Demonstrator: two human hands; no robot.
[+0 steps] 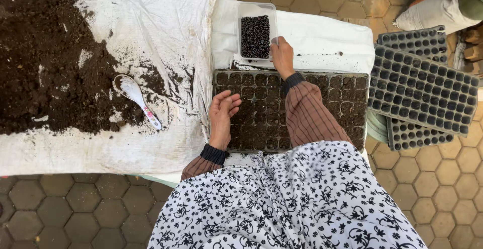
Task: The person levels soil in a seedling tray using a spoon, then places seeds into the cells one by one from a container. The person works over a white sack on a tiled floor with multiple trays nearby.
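A black seedling tray (347, 95) filled with dark soil lies in front of me on white cloth. Over its left part my left hand (222, 113) hovers with the palm up and the fingers loosely curled; whether it holds anything I cannot tell. My right hand (282, 55) reaches beyond the tray's far edge and grips the right rim of a clear plastic box (245, 12) that holds dark seeds (255, 36).
A heap of dark soil (45, 58) lies on a white sheet (166, 22) at the left, with a white spoon (136, 98) at its edge. Several empty black seedling trays (422, 88) are stacked at the right on hexagonal paving (60, 209). Sacks (432, 7) lie at the top right.
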